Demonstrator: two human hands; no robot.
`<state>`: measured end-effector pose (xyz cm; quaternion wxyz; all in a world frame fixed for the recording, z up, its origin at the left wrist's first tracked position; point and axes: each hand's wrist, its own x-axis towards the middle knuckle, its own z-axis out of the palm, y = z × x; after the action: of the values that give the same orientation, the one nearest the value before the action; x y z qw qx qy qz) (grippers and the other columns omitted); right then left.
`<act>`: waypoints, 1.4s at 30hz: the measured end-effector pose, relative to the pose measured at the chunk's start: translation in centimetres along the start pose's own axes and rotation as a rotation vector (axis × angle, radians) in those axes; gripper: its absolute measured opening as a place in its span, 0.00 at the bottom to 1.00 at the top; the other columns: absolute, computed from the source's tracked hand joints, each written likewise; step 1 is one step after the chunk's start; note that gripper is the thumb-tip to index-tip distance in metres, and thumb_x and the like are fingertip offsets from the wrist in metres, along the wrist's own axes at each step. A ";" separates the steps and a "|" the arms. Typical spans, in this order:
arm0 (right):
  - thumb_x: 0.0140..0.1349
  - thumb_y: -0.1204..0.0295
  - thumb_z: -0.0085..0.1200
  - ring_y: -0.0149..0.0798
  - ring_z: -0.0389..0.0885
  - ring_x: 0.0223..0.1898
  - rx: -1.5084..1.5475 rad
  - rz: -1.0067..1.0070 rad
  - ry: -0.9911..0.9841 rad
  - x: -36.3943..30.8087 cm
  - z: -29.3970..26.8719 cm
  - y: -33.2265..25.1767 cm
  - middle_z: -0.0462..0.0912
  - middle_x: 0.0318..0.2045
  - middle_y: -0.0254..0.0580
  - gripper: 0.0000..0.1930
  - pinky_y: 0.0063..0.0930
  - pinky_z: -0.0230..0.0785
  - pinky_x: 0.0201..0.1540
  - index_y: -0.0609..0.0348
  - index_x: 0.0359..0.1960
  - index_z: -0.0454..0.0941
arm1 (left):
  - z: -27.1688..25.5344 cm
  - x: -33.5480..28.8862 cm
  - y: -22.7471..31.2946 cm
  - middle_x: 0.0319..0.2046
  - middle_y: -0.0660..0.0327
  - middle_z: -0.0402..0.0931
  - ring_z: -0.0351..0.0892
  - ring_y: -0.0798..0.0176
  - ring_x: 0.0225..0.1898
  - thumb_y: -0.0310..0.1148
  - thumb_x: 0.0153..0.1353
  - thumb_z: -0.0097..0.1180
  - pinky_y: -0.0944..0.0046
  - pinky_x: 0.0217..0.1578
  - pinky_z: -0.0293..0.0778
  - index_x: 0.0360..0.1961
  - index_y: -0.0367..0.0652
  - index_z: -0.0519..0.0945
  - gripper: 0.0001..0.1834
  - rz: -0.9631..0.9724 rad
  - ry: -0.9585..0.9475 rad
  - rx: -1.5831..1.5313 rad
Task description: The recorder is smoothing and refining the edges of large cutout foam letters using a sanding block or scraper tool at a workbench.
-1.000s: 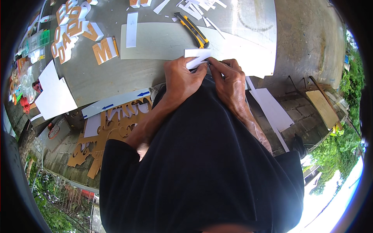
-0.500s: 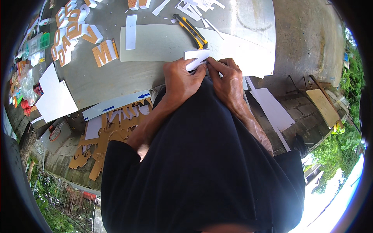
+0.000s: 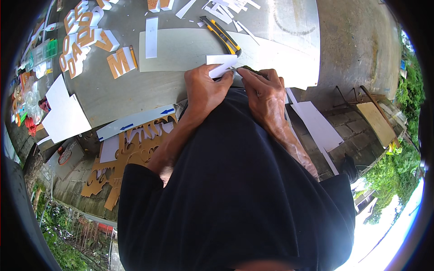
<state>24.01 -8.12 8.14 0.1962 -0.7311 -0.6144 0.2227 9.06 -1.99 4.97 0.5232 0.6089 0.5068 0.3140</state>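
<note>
Above the table's near edge, my left hand [image 3: 205, 89] pinches a small white folded or letter-shaped piece [image 3: 221, 60] between thumb and fingers. My right hand [image 3: 265, 92] is closed just to its right, gripping a slim dark tool whose thin pale tip points at the piece; fingers hide most of the tool, so its kind is unclear. Beyond the piece lies a yellow-and-black utility knife [image 3: 221, 36], resting on a pale flat sheet [image 3: 181, 47]. A white strip [image 3: 151, 38] lies on that sheet's left part.
Block letters with brown faces and white sides [image 3: 83, 36] stand at the far left, near a pencil [image 3: 133, 57]. White offcuts [image 3: 226, 11] are scattered at the back. Below the table's near edge are a cut-out brown sheet [image 3: 135, 151] and white sheets [image 3: 316, 124].
My left hand has shifted slightly left with the white piece. My right hand has drawn apart from it, and the dark tool with its thin tip now shows.
</note>
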 end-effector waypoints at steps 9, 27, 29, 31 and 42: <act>0.64 0.72 0.59 0.38 0.78 0.35 0.315 0.368 -0.063 1.0 -1.6 0.1 0.87 0.33 0.44 0.13 0.36 0.71 0.39 0.52 0.49 0.86 | -1.9 0.3 1.1 0.31 0.53 0.85 0.83 0.67 0.24 0.24 0.58 0.67 0.72 0.24 0.78 0.45 0.29 0.83 0.14 -0.237 -0.095 -0.602; 0.61 0.77 0.58 0.42 0.77 0.35 0.244 0.135 0.027 0.9 -1.4 -1.3 0.88 0.35 0.43 0.15 0.38 0.70 0.42 0.57 0.50 0.84 | -0.6 0.2 1.7 0.32 0.55 0.86 0.86 0.66 0.32 0.22 0.56 0.67 0.69 0.34 0.83 0.43 0.28 0.84 0.13 0.090 -0.008 -0.092; 0.61 0.76 0.58 0.42 0.77 0.36 0.214 0.124 0.029 0.9 -1.5 -1.4 0.89 0.36 0.42 0.14 0.39 0.69 0.42 0.56 0.48 0.85 | -0.5 0.1 1.1 0.33 0.55 0.86 0.86 0.66 0.34 0.22 0.57 0.66 0.68 0.36 0.83 0.44 0.29 0.84 0.13 0.096 -0.024 -0.090; 0.61 0.76 0.58 0.42 0.77 0.37 0.166 0.105 0.024 0.9 -1.4 -1.5 0.89 0.36 0.41 0.13 0.39 0.68 0.43 0.55 0.47 0.85 | -0.6 0.3 0.8 0.33 0.55 0.86 0.86 0.66 0.33 0.22 0.57 0.66 0.69 0.35 0.82 0.43 0.29 0.85 0.13 0.114 -0.030 -0.065; 0.62 0.76 0.57 0.45 0.78 0.34 0.256 0.251 0.044 1.1 -1.3 -1.1 0.86 0.28 0.49 0.13 0.40 0.72 0.39 0.56 0.48 0.86 | -0.7 0.0 2.4 0.27 0.57 0.84 0.82 0.71 0.25 0.24 0.60 0.65 0.72 0.26 0.77 0.40 0.28 0.85 0.10 -0.141 0.053 -0.257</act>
<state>24.01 -6.83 9.68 0.2714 -0.7759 -0.4804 0.3058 9.08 -1.62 7.49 0.6040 0.4912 0.5177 0.3548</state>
